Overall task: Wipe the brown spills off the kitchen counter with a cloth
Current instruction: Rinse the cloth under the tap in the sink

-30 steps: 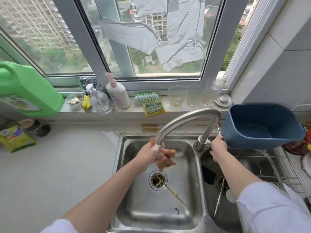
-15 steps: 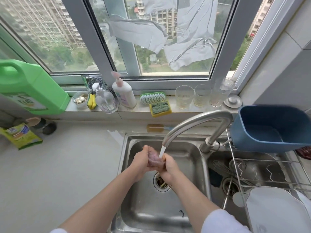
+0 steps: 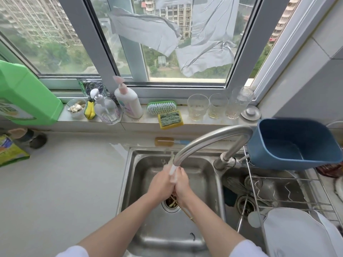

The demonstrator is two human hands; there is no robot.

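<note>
So we've got both hands pressed together under the tap right now: our left hand (image 3: 161, 182) and right hand (image 3: 182, 184) meet palm to palm over the left basin of the steel sink (image 3: 130, 182), with water running down from the curved faucet (image 3: 209, 140) onto them. The cloth (image 3: 173, 179) is squashed between them, and only a pale pinkish sliver of it peeks out where the stream hits, so both sets of fingers are wrapped around it. Directly below our wrists is the drain strainer (image 3: 171, 204) with some scraps stuck in it. The kitchen counter (image 3: 61, 179) stretches off to the left, pale grey, with a wet patch near the sink's back corner; no brown marks that we can make out from this angle. Up on the windowsill sit a lotion pump bottle (image 3: 129, 102), a scrub brush (image 3: 161, 107), a green-and-yellow sponge (image 3: 170, 120) and three drinking glasses (image 3: 198, 108). A big green jug (image 3: 24, 95) stands at far left, and a blue plastic tub (image 3: 295, 145) rests on the wire rack (image 3: 289, 197) over the right basin.
</note>
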